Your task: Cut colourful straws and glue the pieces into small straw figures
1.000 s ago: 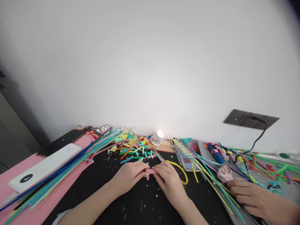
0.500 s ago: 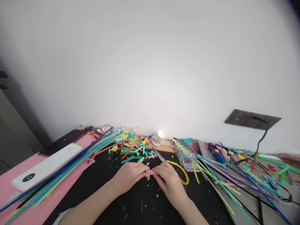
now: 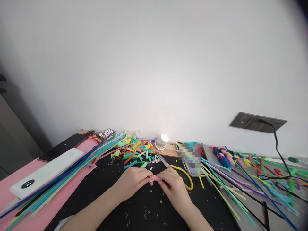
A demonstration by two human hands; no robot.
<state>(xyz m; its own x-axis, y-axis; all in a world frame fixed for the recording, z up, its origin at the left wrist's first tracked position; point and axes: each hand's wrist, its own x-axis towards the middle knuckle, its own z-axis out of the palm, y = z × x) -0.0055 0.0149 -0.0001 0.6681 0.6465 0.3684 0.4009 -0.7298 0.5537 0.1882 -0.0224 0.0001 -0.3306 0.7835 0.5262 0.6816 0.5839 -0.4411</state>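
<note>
Between my two hands is a short pink piece of pipe cleaner (image 3: 154,178), with a small end hanging down in the middle. My left hand (image 3: 134,181) pinches its left end with thumb and forefinger. At the other end, my right hand (image 3: 174,184) pinches it, its fingers curled over the top and hiding part of the piece. Just beyond my right hand lie scissors (image 3: 163,160) with yellow handles, the blades pointing away to the left. Several cut pipe cleaner pieces (image 3: 130,157) in green, blue and orange are scattered beyond my left hand.
A white paper cup (image 3: 161,142) stands tilted by the wall. Long pipe cleaners (image 3: 69,179) lie over a white power bank (image 3: 48,171) at left. More pipe cleaners (image 3: 223,189) spread right, near a phone (image 3: 193,170). A black cable (image 3: 276,144) hangs from the wall socket (image 3: 255,122).
Both hands keep hold of the pink pipe cleaner piece in almost the same place. The camera view has shifted slightly, and a green-capped item now shows at the far right.
</note>
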